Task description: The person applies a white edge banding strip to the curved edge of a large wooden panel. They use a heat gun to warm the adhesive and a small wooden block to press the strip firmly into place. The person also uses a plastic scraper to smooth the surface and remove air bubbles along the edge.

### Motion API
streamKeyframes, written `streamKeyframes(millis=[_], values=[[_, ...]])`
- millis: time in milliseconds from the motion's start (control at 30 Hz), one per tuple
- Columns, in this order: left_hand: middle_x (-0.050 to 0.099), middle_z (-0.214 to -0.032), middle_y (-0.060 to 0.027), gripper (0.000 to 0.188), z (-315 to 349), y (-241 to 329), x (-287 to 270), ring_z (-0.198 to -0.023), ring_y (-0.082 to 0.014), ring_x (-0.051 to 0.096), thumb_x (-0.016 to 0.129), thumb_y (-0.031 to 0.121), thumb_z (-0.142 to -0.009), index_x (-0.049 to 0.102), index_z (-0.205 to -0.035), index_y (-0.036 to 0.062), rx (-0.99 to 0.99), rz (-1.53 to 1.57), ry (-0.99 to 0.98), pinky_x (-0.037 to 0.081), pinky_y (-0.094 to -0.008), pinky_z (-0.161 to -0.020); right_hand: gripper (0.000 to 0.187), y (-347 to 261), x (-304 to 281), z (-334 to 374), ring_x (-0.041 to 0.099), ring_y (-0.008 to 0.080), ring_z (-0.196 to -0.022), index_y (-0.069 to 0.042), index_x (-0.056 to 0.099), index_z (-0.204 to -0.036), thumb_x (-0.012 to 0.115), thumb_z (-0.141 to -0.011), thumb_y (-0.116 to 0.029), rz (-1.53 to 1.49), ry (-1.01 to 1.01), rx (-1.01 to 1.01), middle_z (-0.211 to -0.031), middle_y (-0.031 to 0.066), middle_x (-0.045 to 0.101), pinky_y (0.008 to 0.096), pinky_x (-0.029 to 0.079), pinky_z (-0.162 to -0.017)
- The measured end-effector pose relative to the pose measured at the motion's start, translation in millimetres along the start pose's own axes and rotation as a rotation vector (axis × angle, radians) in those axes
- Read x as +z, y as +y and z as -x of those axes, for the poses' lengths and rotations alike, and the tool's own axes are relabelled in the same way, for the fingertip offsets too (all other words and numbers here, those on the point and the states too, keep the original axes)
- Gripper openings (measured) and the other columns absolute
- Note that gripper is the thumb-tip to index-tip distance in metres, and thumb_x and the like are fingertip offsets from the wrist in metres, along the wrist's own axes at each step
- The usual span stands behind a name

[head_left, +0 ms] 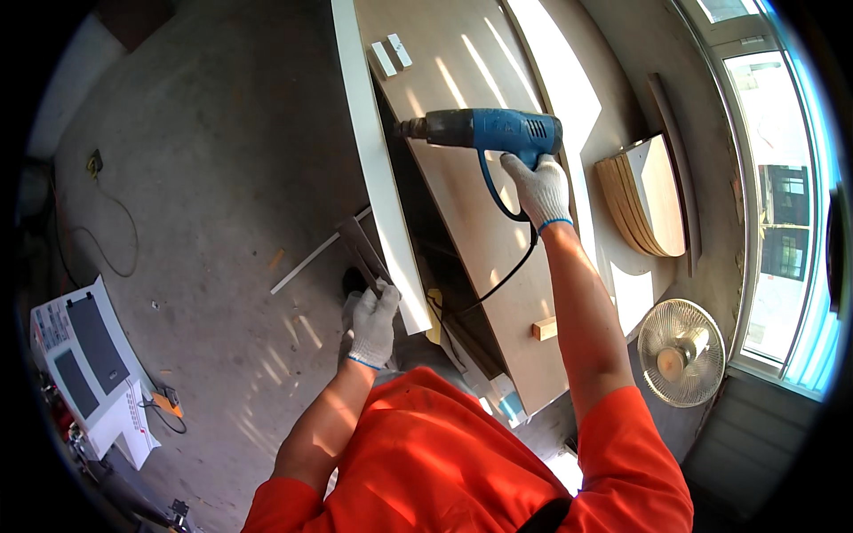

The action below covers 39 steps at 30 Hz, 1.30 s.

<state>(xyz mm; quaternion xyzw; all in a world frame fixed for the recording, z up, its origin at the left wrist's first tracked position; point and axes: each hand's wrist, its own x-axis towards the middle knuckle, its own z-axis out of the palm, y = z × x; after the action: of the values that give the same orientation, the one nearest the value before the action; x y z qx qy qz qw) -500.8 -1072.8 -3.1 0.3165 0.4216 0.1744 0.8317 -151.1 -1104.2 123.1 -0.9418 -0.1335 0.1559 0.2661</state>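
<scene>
My right hand (540, 191), in a white knit glove, is wrapped round the grip of a blue heat gun (515, 131). The gun lies level above the wooden boards, its dark nozzle pointing left across a long white-edged panel (378, 169). A black cord (511, 277) hangs from its handle. Lower down, my left hand (373, 324), gloved too, is closed near the panel's near end. Its fingertips pinch the end of a grey-brown strip (362, 247) that runs along the panel's left side. The fingers partly hide that end.
Two small white blocks (391, 55) lie on the wood-coloured board (462, 178). A wood block (544, 329) sits nearer me. To the right are stacked curved boards (644, 195) and a round fan (681, 353). A white carton (89, 346) and a loose cord (115, 258) are at left.
</scene>
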Motion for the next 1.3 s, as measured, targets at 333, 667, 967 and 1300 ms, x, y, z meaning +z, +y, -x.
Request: streamKeyframes(millis=[333,667,967,1300], values=[[0.061,-0.112,0.0010,0.021,15.1,54.9,7.2,-0.104,-0.0103,0.056,0.061,0.019,-0.110,0.067,-0.122,0.0034,0.466,-0.682,-0.136,0.048,-0.0307,-0.095,0.036,63.1,18.1,-41.0,0.076,0.0282,-0.085,0.008,0.077,-0.097,0.077,-0.083,-0.025,-0.390,0.037,0.411,-0.089,0.0162,0.077,0.0379,0.060,-0.075],[0.072,-0.096,-0.0162,0.025,41.1,21.6,42.8,-0.090,-0.0320,0.074,0.074,0.022,-0.100,0.068,-0.113,0.0013,0.296,-0.686,-0.555,0.058,-0.0397,-0.080,0.070,8.8,32.7,232.0,0.071,0.0248,-0.110,0.000,0.054,-0.151,0.079,-0.091,-0.024,-0.545,-0.151,-0.020,-0.127,0.0180,0.070,0.0362,0.057,-0.096],[0.071,-0.106,-0.0122,0.047,37.0,0.0,-15.0,-0.093,-0.0248,0.072,0.061,0.042,-0.110,0.061,-0.132,0.0004,-0.061,-0.296,-0.069,0.060,-0.0420,-0.082,0.084,109.4,85.1,345.4,0.075,0.0307,-0.097,-0.005,0.045,-0.162,0.082,-0.093,-0.034,-0.292,-0.077,0.187,-0.115,0.0182,0.074,0.0391,0.060,-0.088],[0.069,-0.101,-0.0194,0.104,-15.1,-19.0,13.8,-0.094,-0.0371,0.068,0.032,0.091,-0.099,0.061,-0.131,-0.0043,-0.478,0.220,-0.142,0.058,-0.0526,-0.087,0.068,90.8,123.3,348.6,0.076,0.0295,-0.078,-0.006,0.053,-0.158,0.078,-0.098,-0.026,-0.255,0.026,0.068,-0.091,0.0160,0.075,0.0384,0.060,-0.070]])
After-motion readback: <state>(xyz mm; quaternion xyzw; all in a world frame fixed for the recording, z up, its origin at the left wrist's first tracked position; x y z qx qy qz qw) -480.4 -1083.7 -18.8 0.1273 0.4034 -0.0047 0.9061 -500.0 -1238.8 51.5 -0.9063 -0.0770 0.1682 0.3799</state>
